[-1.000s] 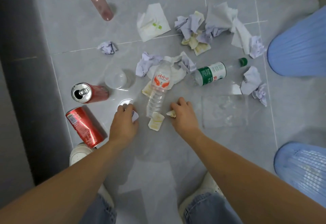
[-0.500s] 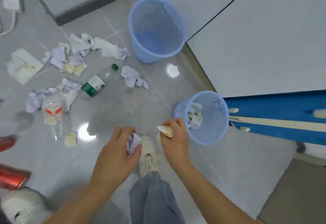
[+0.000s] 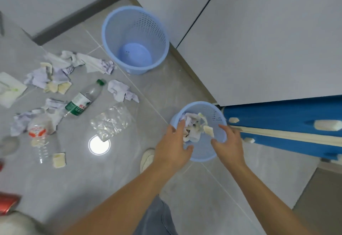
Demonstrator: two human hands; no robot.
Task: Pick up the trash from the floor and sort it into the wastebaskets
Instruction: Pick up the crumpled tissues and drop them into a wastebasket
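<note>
Looking down from the head cam, I've got a jeans-covered knee [image 3: 157, 216] at the bottom edge and a white shoe [image 3: 146, 159] planted on the grey tile floor [image 3: 185, 194]. Both forearms reach forward over the near wastebasket [image 3: 203, 156], the small blue one sitting just beside the blue panel [image 3: 277, 116] on the right.

Left hand [image 3: 172, 146] is spread with fingers loose, nothing pinched in it as far as I can see, hovering over the basket's left rim. Right hand [image 3: 228, 143] is the same deal, fingers splayed and empty, over the right side of the rim. The two hands are apart, with the basket's mouth between them. Inside the basket sits a wad of crumpled tissue [image 3: 192, 129], and a small yellowish scrap [image 3: 208, 130] shows right between the hands; can't tell if it's mid-air or already resting on the pile.

Further out on the floor, left side: a red can [image 3: 8, 204] cut off at the edge, a yellowish scrap [image 3: 59, 160], a clear bottle with a red label [image 3: 38, 136], and a bright light reflection [image 3: 99, 145] on the tile. A crinkly clear plastic bag [image 3: 111, 121] lies just beyond that glare. Past it there's a green-label bottle [image 3: 83, 99] lying on its side, a loose tissue clump [image 3: 121, 91], and a bigger heap of purple-white tissues [image 3: 55, 73].

Farthest back, the big blue wastebasket [image 3: 135, 21] stands upright near the white cabinet [image 3: 259, 40], and it looks empty inside.
</note>
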